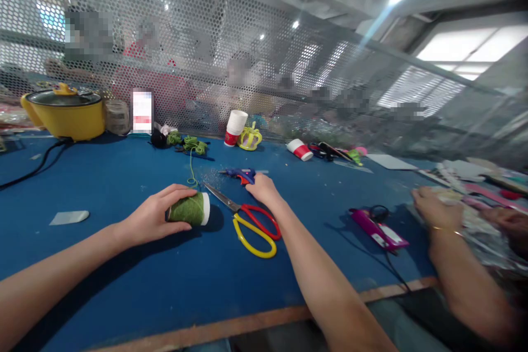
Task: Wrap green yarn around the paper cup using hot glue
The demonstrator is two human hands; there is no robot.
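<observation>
My left hand (152, 213) is wrapped round a paper cup (187, 210) lying on its side, its wall wound with green yarn and its white end facing right. A strand of green yarn (192, 168) runs from the cup's top back to a loose bundle of green yarn (194, 146). Farther back, my right hand (264, 188) has its fingers closed at the handle of a blue glue gun (241, 174), whose nozzle points left. Between my hands lie scissors (236, 208) with one red and one yellow handle, blades slightly apart.
At the back stand a yellow electric pot (78, 118), a lit phone (142, 113), stacked paper cups (236, 126) and a yellow woven crown-shaped piece (249, 138). A purple power strip (377, 230) lies right. A co-worker's hands (439, 212) are at the far right.
</observation>
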